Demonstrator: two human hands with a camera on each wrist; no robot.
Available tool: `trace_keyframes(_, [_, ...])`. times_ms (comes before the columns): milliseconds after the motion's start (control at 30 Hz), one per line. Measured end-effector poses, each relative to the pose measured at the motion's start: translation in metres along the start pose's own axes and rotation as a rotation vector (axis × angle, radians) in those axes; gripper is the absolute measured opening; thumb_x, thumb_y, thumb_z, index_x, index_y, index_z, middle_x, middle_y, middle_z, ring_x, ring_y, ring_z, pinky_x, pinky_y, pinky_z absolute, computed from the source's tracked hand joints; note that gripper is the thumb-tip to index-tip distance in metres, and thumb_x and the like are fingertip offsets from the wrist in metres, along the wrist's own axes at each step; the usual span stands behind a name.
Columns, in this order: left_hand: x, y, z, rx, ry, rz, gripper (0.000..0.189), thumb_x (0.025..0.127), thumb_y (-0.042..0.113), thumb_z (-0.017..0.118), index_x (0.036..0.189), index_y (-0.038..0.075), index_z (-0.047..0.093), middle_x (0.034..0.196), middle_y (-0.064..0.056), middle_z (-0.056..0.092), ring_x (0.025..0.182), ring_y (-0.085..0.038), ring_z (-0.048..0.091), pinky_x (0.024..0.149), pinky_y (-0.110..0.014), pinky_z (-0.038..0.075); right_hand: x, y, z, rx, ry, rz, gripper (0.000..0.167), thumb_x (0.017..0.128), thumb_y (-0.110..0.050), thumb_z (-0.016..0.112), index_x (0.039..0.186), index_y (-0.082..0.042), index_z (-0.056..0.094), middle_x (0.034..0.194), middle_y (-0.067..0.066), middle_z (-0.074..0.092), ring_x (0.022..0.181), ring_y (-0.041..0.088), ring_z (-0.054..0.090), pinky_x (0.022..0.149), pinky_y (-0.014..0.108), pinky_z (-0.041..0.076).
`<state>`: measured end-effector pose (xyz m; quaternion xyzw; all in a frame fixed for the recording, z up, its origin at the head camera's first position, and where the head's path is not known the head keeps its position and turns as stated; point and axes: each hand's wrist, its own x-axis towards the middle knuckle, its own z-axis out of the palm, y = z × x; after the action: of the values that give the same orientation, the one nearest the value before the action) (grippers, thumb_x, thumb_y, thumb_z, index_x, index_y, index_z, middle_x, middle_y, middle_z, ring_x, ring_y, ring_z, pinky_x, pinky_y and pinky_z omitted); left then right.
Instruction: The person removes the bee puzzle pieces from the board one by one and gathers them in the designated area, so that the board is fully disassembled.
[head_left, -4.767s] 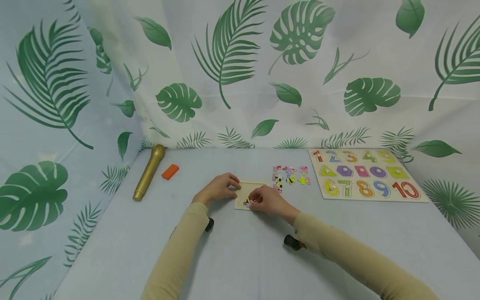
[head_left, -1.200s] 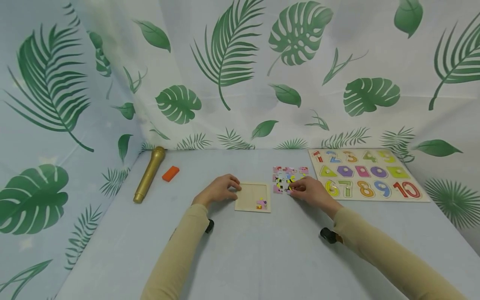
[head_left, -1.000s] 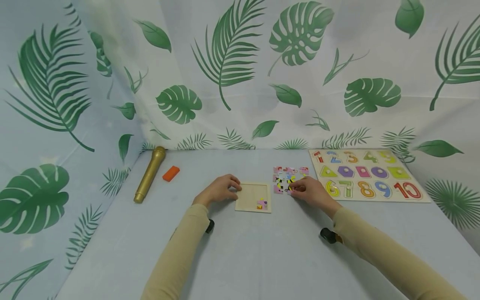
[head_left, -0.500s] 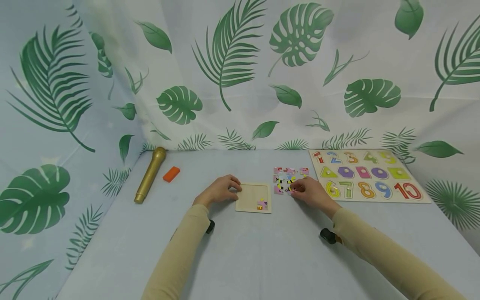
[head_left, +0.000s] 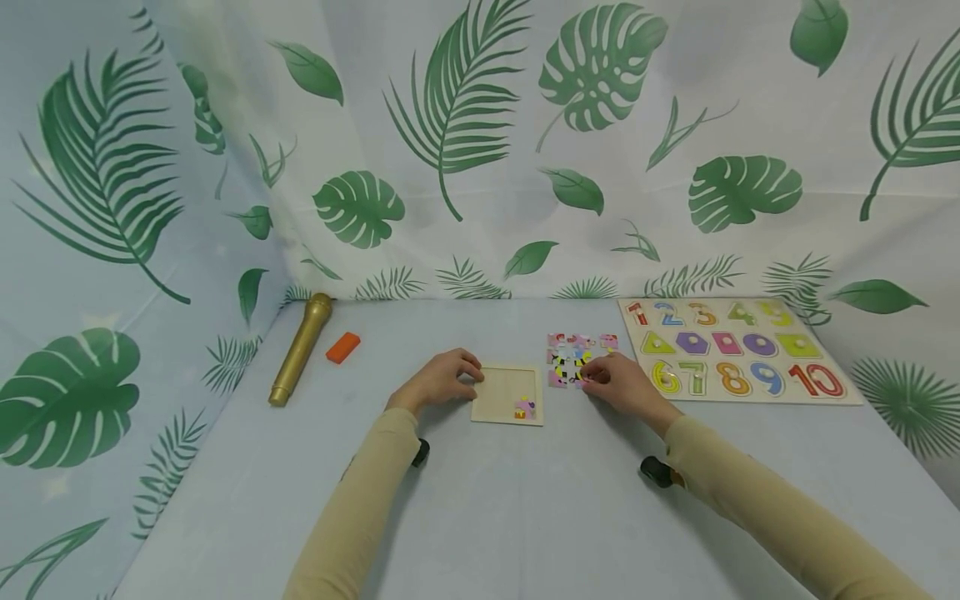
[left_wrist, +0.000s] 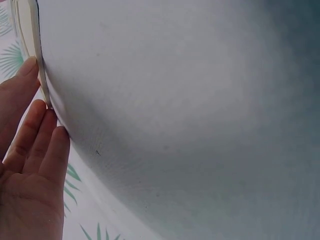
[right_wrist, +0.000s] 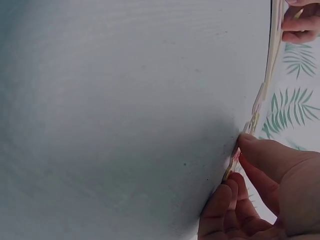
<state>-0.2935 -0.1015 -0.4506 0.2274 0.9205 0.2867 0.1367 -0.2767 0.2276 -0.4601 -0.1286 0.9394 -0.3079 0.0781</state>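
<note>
A small square wooden puzzle tray (head_left: 495,387) lies flat in the middle of the table. One pink and yellow puzzle piece (head_left: 525,407) sits in its lower right corner. My left hand (head_left: 437,380) touches the tray's left edge, thumb and fingers at the upper left side; in the left wrist view these fingers (left_wrist: 55,155) look fairly straight. To the right of the tray lies a group of loose puzzle pieces (head_left: 557,358), pink with yellow and black. Over its right side my right hand (head_left: 622,383) pinches a puzzle piece (right_wrist: 235,159) between thumb and finger, partly hiding the group.
A wooden number and shape board (head_left: 712,358) stands at the back right, close to my right hand. At the back left lie a gold microphone (head_left: 300,350) and an orange block (head_left: 342,347). A leaf-patterned cloth (head_left: 480,167) hangs behind the table.
Since the earliest frame my right hand has left the tray, where a piece now lies in the lower right corner, and moved right to the loose pieces. My left hand stays put.
</note>
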Motion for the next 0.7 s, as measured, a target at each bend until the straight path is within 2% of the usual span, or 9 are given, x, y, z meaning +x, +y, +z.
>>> trace_keyframes(367, [0.002,-0.002,0.000,-0.007,-0.003,-0.010,0.027,0.085,0.011,0.077,0.111,0.007,0.073,0.129,-0.005,0.057,0.126,-0.025,0.049,0.108,-0.039,0.039,0.002,-0.012,-0.006,0.009,-0.028,0.018,0.030,0.091,-0.016,0.068,0.117,0.001,0.066,0.110,0.017,0.058,0.100,0.031,0.057,0.081,0.041,0.053])
trace_keyframes(700, [0.003,-0.003,0.001,-0.003,-0.005,-0.011,0.026,0.085,0.011,0.076,0.111,0.007,0.073,0.129,-0.005,0.056,0.126,-0.025,0.049,0.107,-0.040,0.040,0.005,-0.048,0.020,0.043,-0.065,-0.011,0.029,0.090,-0.017,0.069,0.115,-0.003,0.068,0.106,0.010,0.065,0.095,0.024,0.058,0.080,0.037,0.053])
